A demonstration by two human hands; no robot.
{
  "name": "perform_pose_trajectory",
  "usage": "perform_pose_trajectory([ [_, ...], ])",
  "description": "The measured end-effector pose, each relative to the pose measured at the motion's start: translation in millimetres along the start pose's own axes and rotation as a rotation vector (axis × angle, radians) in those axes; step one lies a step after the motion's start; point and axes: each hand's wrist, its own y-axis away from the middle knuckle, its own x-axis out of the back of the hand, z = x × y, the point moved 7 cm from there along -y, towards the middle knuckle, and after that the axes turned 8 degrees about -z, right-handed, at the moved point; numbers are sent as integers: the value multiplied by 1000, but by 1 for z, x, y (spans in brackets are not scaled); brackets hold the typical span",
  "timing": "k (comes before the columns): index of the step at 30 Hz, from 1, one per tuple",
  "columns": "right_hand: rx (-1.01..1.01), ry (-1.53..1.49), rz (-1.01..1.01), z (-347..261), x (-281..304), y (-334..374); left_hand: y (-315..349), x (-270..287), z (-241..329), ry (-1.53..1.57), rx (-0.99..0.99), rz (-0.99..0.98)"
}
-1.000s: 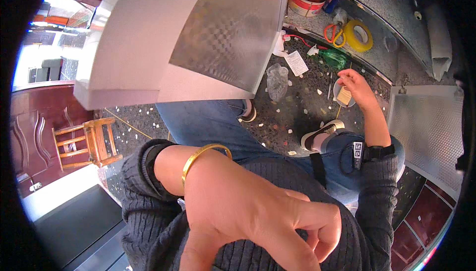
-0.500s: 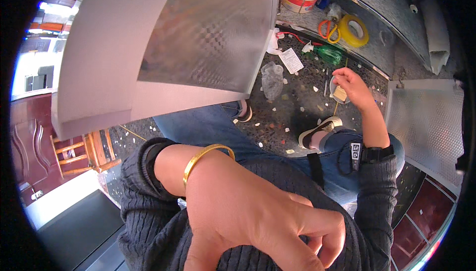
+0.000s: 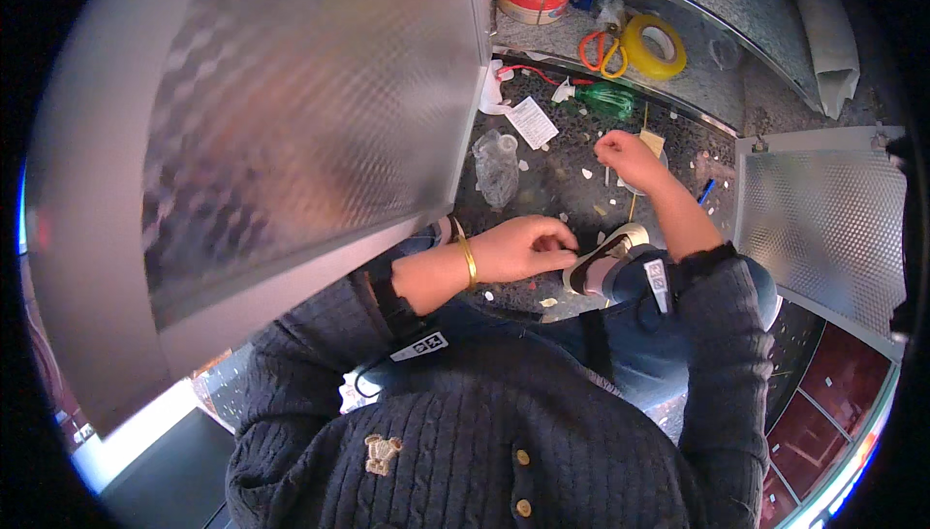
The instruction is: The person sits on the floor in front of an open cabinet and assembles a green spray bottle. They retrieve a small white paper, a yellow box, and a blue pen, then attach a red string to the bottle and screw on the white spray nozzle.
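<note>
My left hand (image 3: 518, 246), with a gold bangle at the wrist, hovers beside my shoe (image 3: 610, 256). Its fingers curve loosely, the thumb apart, and nothing shows between them. Farther off, my right hand (image 3: 628, 155) is closed, fingertips bunched above the floor; whatever they may hold is hidden. A thin light stick (image 3: 607, 176) shows just below those fingers. Partly covered by that hand is a pale round dish (image 3: 632, 190), with a tan rectangular block (image 3: 652, 142) at its far side. A crumpled clear plastic bag (image 3: 496, 169) lies left of the hands.
A textured glass door (image 3: 320, 141) stands open at left, another (image 3: 823, 214) at right. On the shelf are orange-and-yellow scissors (image 3: 603, 52), yellow tape (image 3: 654, 46) and a round tub (image 3: 533, 1). A green spray bottle (image 3: 605, 97), printed paper (image 3: 532, 123) and a blue pen (image 3: 707, 192) lie on the floor.
My left hand has moved from close to my chest down and forward over the floor. My right hand has shifted left, its fingers closer together. The view has turned, and the left door fills more of it.
</note>
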Motion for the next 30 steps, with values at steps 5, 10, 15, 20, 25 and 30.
perform_pose_trajectory([
  [5, -66, 197, 120, 32, -19, -63, -13, 0, -52, -810, 83, -41],
  [10, -212, 293, 149, 69, -51, -120, -22, -7, -60, -720, 93, -221],
  [15, -438, 327, 201, 96, -62, -157, -31, 9, -61, -657, 114, -149],
  [20, -508, 460, 511, 83, -69, -159, -34, 1, -74, -584, 104, -213],
  [25, -455, 554, 320, 95, -92, -178, -33, 5, -76, -548, 139, -240],
  [30, -381, 135, 331, 110, -98, -172, -30, 8, -72, -500, 198, -205],
])
